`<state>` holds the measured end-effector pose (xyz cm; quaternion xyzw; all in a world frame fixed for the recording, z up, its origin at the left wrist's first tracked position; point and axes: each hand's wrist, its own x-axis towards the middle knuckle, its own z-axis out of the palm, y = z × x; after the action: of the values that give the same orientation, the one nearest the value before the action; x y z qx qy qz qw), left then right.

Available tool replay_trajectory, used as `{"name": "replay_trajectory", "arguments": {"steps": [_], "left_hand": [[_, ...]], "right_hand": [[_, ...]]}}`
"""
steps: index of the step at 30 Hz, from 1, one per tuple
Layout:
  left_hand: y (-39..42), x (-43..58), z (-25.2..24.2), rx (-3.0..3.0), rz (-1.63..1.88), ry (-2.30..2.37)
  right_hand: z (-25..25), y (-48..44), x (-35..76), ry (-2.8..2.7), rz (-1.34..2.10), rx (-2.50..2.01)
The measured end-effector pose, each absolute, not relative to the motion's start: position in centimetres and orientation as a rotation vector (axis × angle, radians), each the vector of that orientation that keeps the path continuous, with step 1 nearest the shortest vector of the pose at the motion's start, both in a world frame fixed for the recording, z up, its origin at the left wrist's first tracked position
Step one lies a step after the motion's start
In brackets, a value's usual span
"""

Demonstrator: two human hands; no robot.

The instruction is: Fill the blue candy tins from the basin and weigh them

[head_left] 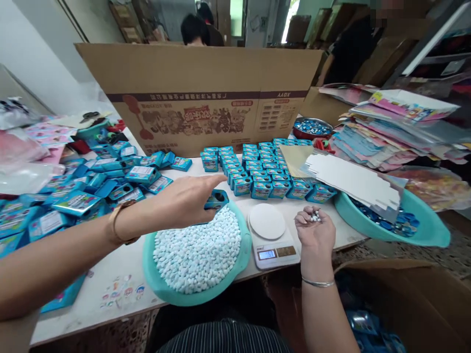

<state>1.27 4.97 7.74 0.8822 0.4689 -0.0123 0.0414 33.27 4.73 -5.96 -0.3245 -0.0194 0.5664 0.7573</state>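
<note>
My left hand [184, 201] is closed around a small blue box [217, 198] with a dark round hole in its top, held over the far side of a teal basin [149, 267]. Pale mint-white candies [198, 255] fill that basin. Palm up, my right hand [315, 228] has its fingers curled around a few small candies [315, 215]. Between my hands stands a white digital scale [270, 223] with a lit display; nothing lies on its round plate.
Rows of upright blue boxes [261, 189] stand behind the scale, and a loose heap of blue boxes [77, 201] covers the left side. A large carton [206, 73] rises behind them. At right, a teal basin [434, 233] holds blue pieces under white card. Other people are beyond.
</note>
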Motion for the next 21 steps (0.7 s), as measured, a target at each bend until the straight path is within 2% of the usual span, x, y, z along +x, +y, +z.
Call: {"name": "replay_trajectory", "arguments": {"steps": [4,10,15,19,21], "left_hand": [[4.0,-1.0,5.5,2.622,-0.525,1.290],[3.2,-2.9,4.6,2.607,-0.493,1.348],[2.9,-2.7,5.7,2.570,-0.140,1.432],[4.0,-0.1,5.2,2.448,0.576,1.331],[5.2,2.5,4.2,2.387,0.818,1.174]], "right_hand": [[-5.9,4.8,32.8,-0.088,1.246,-0.685],[-5.5,4.4,32.7,-0.035,1.241,-0.721],[-5.1,4.2,32.6,-0.019,1.225,-0.715],[-5.2,4.0,32.9,-0.022,1.213,-0.713],[-5.0,3.9,33.0,-0.014,1.217,-0.711]]}}
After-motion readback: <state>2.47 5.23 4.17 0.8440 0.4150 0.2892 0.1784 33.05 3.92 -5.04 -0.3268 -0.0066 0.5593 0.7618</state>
